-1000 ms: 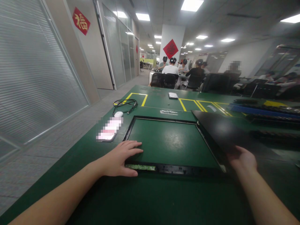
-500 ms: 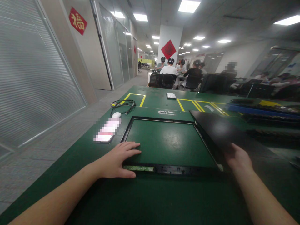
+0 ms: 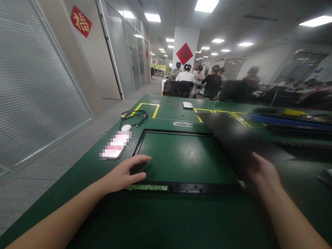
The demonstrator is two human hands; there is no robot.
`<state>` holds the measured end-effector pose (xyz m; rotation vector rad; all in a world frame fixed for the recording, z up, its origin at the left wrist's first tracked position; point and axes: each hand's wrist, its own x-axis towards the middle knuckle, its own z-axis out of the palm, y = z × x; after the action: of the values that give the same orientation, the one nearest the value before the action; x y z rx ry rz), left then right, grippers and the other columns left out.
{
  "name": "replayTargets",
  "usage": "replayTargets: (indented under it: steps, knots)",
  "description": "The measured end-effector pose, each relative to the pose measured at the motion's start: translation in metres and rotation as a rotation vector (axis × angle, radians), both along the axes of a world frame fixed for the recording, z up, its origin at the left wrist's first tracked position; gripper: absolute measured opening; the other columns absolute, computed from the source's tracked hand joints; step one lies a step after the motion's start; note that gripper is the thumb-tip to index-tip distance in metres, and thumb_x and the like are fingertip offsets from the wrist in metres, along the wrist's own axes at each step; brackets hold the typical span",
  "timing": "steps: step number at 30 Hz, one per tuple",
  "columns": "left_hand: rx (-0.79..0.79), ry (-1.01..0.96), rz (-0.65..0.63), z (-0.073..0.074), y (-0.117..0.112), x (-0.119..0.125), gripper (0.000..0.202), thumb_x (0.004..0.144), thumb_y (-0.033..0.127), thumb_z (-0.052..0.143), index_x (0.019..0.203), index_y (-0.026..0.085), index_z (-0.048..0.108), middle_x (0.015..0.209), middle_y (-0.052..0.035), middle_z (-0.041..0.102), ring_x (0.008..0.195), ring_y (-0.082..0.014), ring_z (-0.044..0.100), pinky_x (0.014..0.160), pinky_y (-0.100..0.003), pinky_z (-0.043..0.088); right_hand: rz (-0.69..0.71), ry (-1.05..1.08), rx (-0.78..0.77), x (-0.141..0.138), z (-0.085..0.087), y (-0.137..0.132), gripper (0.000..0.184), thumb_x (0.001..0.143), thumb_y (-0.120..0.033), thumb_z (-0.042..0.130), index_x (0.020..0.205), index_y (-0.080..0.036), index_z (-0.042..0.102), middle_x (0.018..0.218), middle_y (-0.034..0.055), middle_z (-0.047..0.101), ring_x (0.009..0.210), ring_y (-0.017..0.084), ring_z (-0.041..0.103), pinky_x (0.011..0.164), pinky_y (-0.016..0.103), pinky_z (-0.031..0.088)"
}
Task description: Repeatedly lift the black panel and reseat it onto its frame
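Note:
A black rectangular frame (image 3: 192,188), like a monitor bezel, lies flat on the green table (image 3: 166,221), with a green circuit strip (image 3: 149,187) along its near left edge. My left hand (image 3: 127,176) is at the frame's left side, thumb and fingers apart, holding nothing. On the right, my right hand (image 3: 264,173) grips a thin dark flat panel (image 3: 238,133) by its near edge, thumb on top and fingers hidden beneath. The panel is tilted and blurred, raised over the frame's right side and covering part of it.
A lit phone (image 3: 115,145), a white mouse-like object (image 3: 126,128) and a coiled black cable (image 3: 135,117) lie left of the frame. Beyond it are a small silver drive-like box (image 3: 187,105) and yellow tape marks (image 3: 156,111). Blue and black parts (image 3: 280,119) lie at right. Several people sit farther off.
My right hand has lifted the dark panel higher, its far corner shifting left. My left hand has come up off the frame's edge, fingers now curved. The view has turned slightly.

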<state>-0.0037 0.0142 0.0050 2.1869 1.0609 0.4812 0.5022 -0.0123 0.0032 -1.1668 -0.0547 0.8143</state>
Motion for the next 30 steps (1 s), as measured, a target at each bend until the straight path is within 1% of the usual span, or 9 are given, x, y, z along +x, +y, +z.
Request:
replayTargets:
  steps: [3,6,11,13,16,20,24,27,30]
  knots:
    - [-0.099,-0.128,0.039,-0.004,0.004,-0.004,0.059,0.095,0.057,0.051,0.147,0.027,0.049,0.148,-0.0099,0.06,0.132,-0.0325,0.057,0.111,-0.051,0.044,0.093,0.007,-0.032,-0.017,0.015,-0.007,0.017,0.088,-0.015,0.059,0.098,-0.018,0.072,0.088,0.0049,0.074,0.067,0.016,0.069,0.065,0.028,0.064]
    - [-0.192,-0.299,0.094,-0.006,0.008,-0.005,0.063,0.096,0.059,0.047,0.149,0.024,0.046,0.149,-0.013,0.059,0.131,-0.0329,0.058,0.112,-0.05,0.042,0.118,-0.059,-0.061,-0.03,0.025,-0.013,0.021,0.085,-0.012,0.059,0.099,-0.02,0.072,0.086,0.0038,0.075,0.067,0.016,0.07,0.072,0.032,0.065]
    - [-0.414,-0.723,0.34,-0.004,0.008,0.003,0.068,0.093,0.062,0.049,0.145,0.018,0.049,0.147,-0.0187,0.06,0.132,-0.0365,0.057,0.114,-0.051,0.038,0.327,-0.144,0.055,-0.034,0.024,-0.023,0.036,0.071,-0.018,0.072,0.106,-0.024,0.074,0.099,0.0048,0.079,0.082,0.026,0.075,0.076,0.042,0.065]
    - [-0.479,-0.859,0.374,0.0,0.007,0.006,0.069,0.09,0.064,0.055,0.141,0.018,0.053,0.146,-0.0182,0.061,0.133,-0.0368,0.056,0.115,-0.05,0.036,0.353,-0.167,0.053,-0.034,0.023,-0.027,0.038,0.064,-0.018,0.077,0.102,-0.024,0.074,0.097,0.0047,0.08,0.077,0.027,0.075,0.07,0.041,0.065]
    - [-0.579,-0.999,0.363,0.006,0.004,0.008,0.068,0.088,0.064,0.058,0.137,0.016,0.058,0.143,-0.0181,0.064,0.133,-0.0362,0.056,0.116,-0.048,0.034,0.356,-0.18,0.009,-0.035,0.023,-0.034,0.04,0.059,-0.019,0.08,0.098,-0.027,0.074,0.089,0.0035,0.08,0.07,0.027,0.075,0.064,0.04,0.065]
    - [-0.665,-1.108,0.253,0.014,0.001,0.008,0.067,0.088,0.064,0.057,0.13,0.013,0.065,0.13,-0.018,0.072,0.125,-0.0345,0.062,0.113,-0.046,0.038,0.391,-0.212,-0.013,-0.042,0.027,-0.044,0.039,0.059,-0.023,0.081,0.097,-0.028,0.074,0.085,0.0035,0.079,0.071,0.029,0.075,0.072,0.043,0.064]
    - [-0.599,-1.118,0.15,0.02,0.0,0.005,0.06,0.085,0.062,0.063,0.119,0.013,0.073,0.111,-0.0142,0.08,0.102,-0.0316,0.073,0.098,-0.041,0.052,0.509,-0.257,-0.024,-0.049,0.032,-0.051,0.04,0.062,-0.025,0.079,0.101,-0.026,0.073,0.089,0.007,0.079,0.08,0.033,0.076,0.077,0.046,0.062]
    - [-0.578,-1.09,0.224,0.025,-0.002,0.001,0.047,0.082,0.055,0.07,0.109,0.018,0.077,0.101,-0.0086,0.082,0.09,-0.0291,0.076,0.082,-0.036,0.059,0.589,-0.276,-0.047,-0.052,0.036,-0.054,0.041,0.063,-0.025,0.078,0.103,-0.025,0.071,0.091,0.0088,0.079,0.083,0.035,0.076,0.076,0.048,0.061]
    - [-0.654,-1.071,0.353,0.029,-0.005,-0.001,0.037,0.078,0.043,0.076,0.109,0.022,0.075,0.092,-0.0047,0.083,0.08,-0.0285,0.078,0.07,-0.035,0.062,0.669,-0.27,-0.084,-0.054,0.039,-0.055,0.047,0.065,-0.028,0.078,0.111,-0.025,0.07,0.098,0.0115,0.079,0.084,0.036,0.075,0.075,0.049,0.061]
